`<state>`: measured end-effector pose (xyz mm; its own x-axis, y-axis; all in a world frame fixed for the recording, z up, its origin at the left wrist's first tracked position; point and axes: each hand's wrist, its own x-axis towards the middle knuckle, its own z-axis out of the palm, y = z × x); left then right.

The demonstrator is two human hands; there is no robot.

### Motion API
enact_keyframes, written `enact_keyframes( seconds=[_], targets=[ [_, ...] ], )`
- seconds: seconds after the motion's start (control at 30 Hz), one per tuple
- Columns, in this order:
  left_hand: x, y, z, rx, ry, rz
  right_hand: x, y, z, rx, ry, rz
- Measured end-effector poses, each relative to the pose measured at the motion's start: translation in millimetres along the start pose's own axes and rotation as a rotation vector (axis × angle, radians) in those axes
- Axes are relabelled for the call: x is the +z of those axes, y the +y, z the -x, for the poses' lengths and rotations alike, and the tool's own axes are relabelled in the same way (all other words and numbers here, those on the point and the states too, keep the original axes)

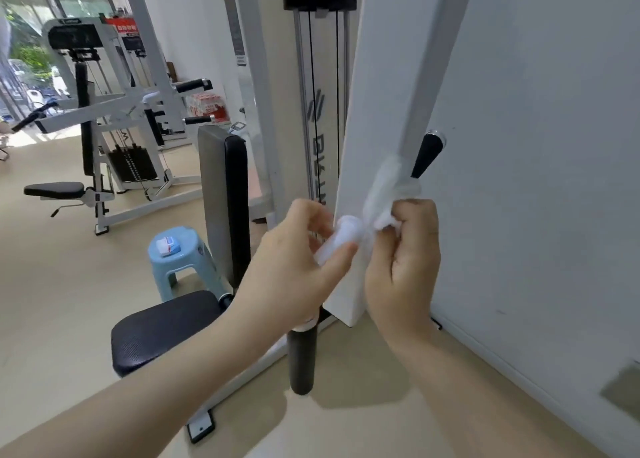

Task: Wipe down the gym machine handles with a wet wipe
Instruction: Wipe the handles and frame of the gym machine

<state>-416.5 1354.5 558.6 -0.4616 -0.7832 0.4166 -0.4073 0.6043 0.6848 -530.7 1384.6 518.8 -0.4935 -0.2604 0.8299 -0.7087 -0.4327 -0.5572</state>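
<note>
Both hands work at the near white post: left hand [294,267] pinches a white roll [337,239], right hand [403,260] grips the wipe [388,194]. Soft, limp, likely slippery; hold bunched. Handle [426,156] just beyond.

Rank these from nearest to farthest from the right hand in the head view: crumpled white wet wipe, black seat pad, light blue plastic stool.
1. Crumpled white wet wipe: gripped in the right hand.
2. Black seat pad: lower left, beyond the left forearm.
3. Light blue plastic stool: farther left, behind the pad.
</note>
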Motion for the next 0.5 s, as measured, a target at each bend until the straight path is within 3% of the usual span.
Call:
enact_keyframes(
  seconds=[0.07, 0.2, 0.33, 0.43, 0.5],
  targets=[
    [-3, 7, 5, -0.104, -0.175, 0.094, -7, -11, 8, -0.066, 0.053, 0.103],
    [-2, 16, 14, -0.207, -0.462, 0.369, -25, -33, 18, -0.008, 0.123, 0.252],
    [-3, 8, 23, -0.228, -0.68, 0.571, -41, -58, 23, 0.009, 0.023, 0.361],
    [-22, -12, 34, -0.192, -0.75, 0.599, -41, -78, 30, -0.01, -0.049, 0.511],
    [-45, -33, 38, -0.204, -0.676, 0.623, -33, -91, 38, 0.01, -0.094, 0.512]
  ],
)
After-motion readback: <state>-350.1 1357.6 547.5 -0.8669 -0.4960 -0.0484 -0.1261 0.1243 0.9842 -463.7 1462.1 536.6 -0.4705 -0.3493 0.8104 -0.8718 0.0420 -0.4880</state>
